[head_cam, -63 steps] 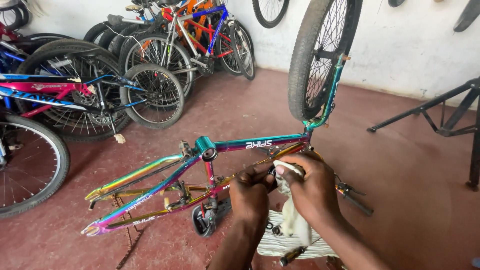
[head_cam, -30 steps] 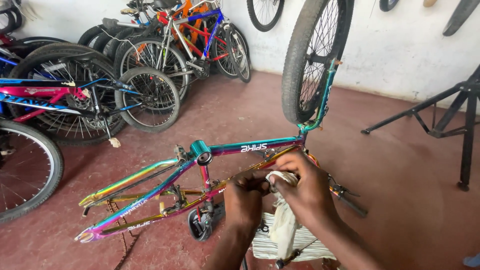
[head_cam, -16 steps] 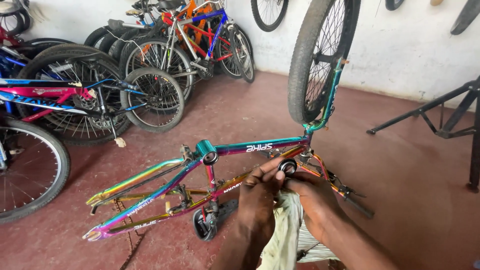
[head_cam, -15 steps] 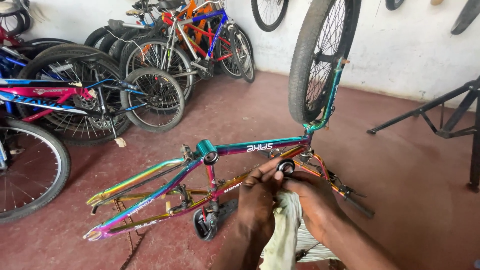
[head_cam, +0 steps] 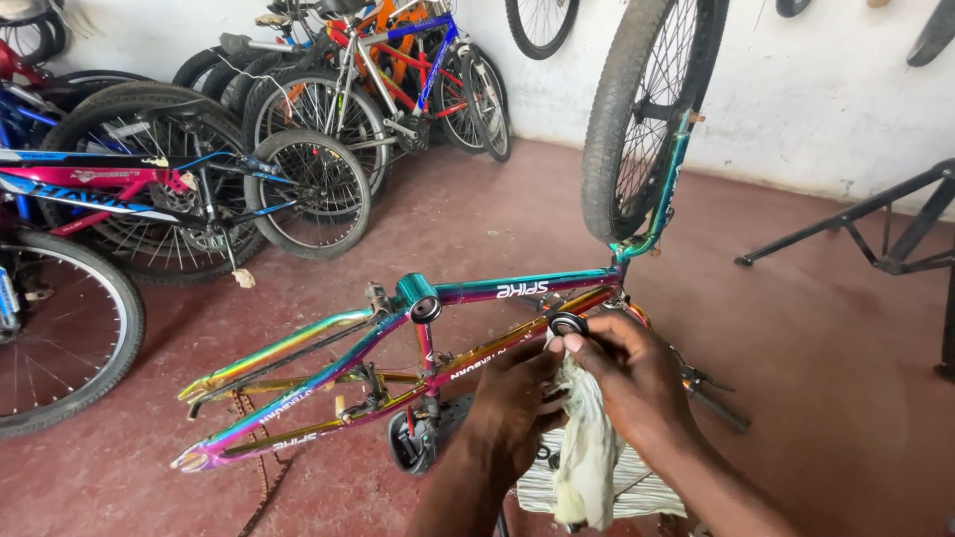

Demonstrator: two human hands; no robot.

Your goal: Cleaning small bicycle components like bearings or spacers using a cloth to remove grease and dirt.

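An upside-down bicycle frame with an iridescent rainbow metal finish (head_cam: 418, 348) stands on the dark red floor (head_cam: 816, 338), its knobby black front wheel (head_cam: 647, 109) raised in the teal fork above the frame's right end. Just below the frame's sloping down tube, the right hand (head_cam: 637, 373) pinches a small black round ring-shaped part (head_cam: 567, 324) between thumb and fingertips, its other fingers curled loosely; the ring sits right against the tube, near the frame's fork end. The left hand (head_cam: 512, 408) lies just beside it, below the same tube, fingers closed around a crumpled pale greyish cloth (head_cam: 587, 447) that hangs down between both hands. Under the cloth, lower than the frame, a striped white woven mat (head_cam: 542, 487) shows. A loose rusty chain (head_cam: 261, 467) dangles near the frame's rear left end. Beyond the frame, along the white wall (head_cam: 816, 89), several parked bicycles (head_cam: 298, 129) lean together.
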